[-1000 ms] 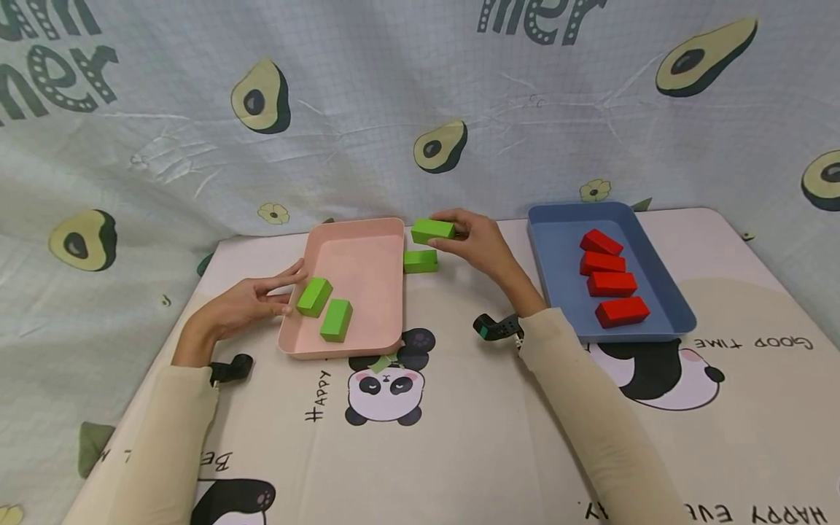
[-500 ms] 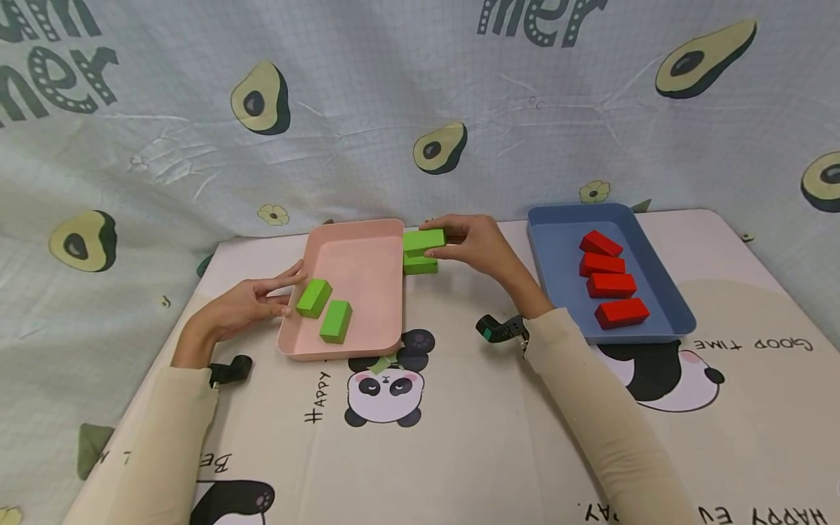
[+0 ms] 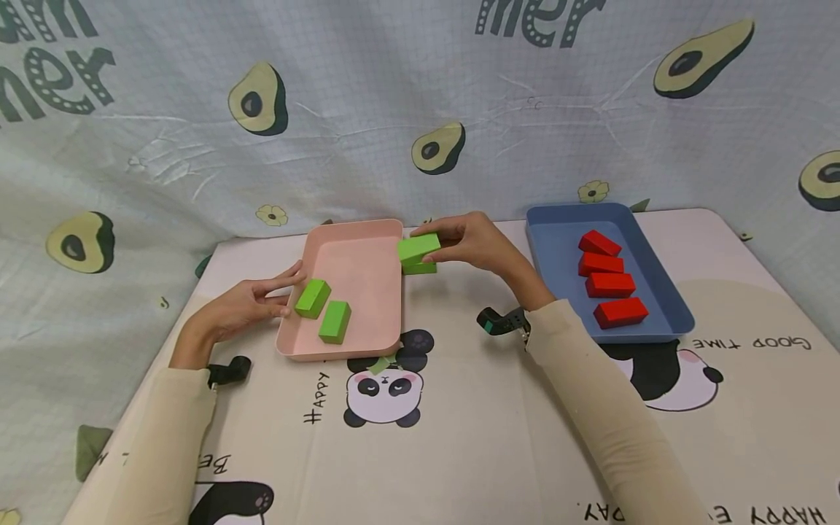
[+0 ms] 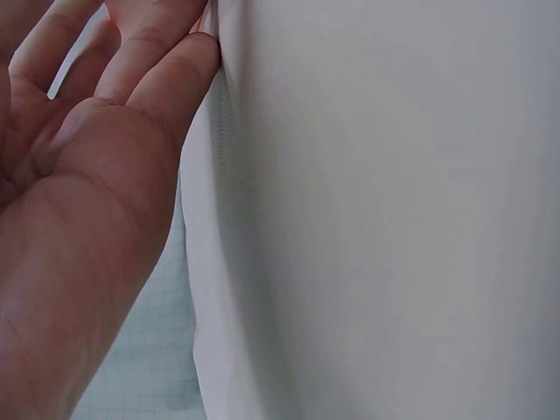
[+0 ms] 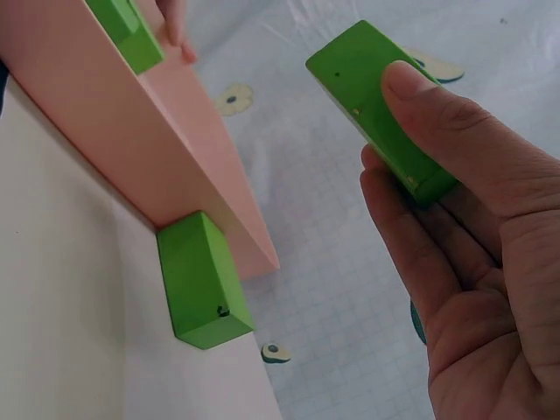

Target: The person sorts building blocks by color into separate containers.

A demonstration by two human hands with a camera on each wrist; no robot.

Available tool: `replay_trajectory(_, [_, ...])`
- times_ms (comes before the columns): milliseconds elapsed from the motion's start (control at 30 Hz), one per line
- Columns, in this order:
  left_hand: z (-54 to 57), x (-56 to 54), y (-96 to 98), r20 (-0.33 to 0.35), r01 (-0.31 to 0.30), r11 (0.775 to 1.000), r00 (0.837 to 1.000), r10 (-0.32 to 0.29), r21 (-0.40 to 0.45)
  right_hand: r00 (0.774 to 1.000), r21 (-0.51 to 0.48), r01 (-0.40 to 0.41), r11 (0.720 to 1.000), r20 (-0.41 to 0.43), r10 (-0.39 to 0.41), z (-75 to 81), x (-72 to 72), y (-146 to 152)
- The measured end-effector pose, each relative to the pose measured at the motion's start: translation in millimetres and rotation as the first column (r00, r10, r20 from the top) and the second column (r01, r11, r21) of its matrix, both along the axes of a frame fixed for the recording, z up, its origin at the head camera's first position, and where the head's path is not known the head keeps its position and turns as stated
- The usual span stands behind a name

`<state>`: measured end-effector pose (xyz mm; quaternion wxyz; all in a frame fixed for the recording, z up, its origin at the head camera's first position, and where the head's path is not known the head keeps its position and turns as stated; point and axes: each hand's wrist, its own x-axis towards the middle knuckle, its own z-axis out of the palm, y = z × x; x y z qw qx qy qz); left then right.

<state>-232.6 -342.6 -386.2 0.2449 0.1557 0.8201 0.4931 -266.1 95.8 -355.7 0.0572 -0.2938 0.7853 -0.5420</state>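
My right hand (image 3: 475, 244) pinches a green rectangular block (image 3: 415, 249) between thumb and fingers, at the right rim of the pink tray (image 3: 367, 270). In the right wrist view this block (image 5: 363, 79) is tilted and up off the table. Below it a second green block (image 5: 197, 276) lies on the table against the tray's outer wall. Two more green blocks, an upper one (image 3: 313, 298) and a lower one (image 3: 335, 321), lie inside the tray's near left part. My left hand (image 3: 239, 308) rests at the tray's left rim with its fingers extended.
A blue tray (image 3: 554, 240) stands to the right, holding several red blocks (image 3: 610, 285). The printed tablecloth (image 3: 485, 423) covers the table. Behind the trays hangs a light curtain (image 3: 354, 95) with avocado prints. Each wrist wears a black camera strap (image 3: 502, 321).
My right hand has moved left and slightly down with the green block, which now overlaps the tray's right rim and the block beside it. The left hand has stayed still.
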Motion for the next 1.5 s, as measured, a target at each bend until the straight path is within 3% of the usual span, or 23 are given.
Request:
replay_trajectory(267, [-2.4,-1.3,-2.5,-0.019,0.022,1.0,1.0,-0.021,0.008,0.999,-0.022,-0.025,0.999,0.022,0.026,2.2,0.2,-2.0])
replay_trajectory(967, [-2.2,-2.1,-1.5,-0.007,0.005,1.0,1.0,-0.005,0.021,0.998,-0.057,-0.053,0.997,0.029,0.054,-4.7,-3.1,-6.5])
replay_trajectory(1500, [-2.4,-3.7,-1.3,-0.011,0.007,1.0,1.0,-0.007,0.006,0.998,-0.016,-0.053,0.998,0.016,0.054,-1.7,-0.9,-13.3])
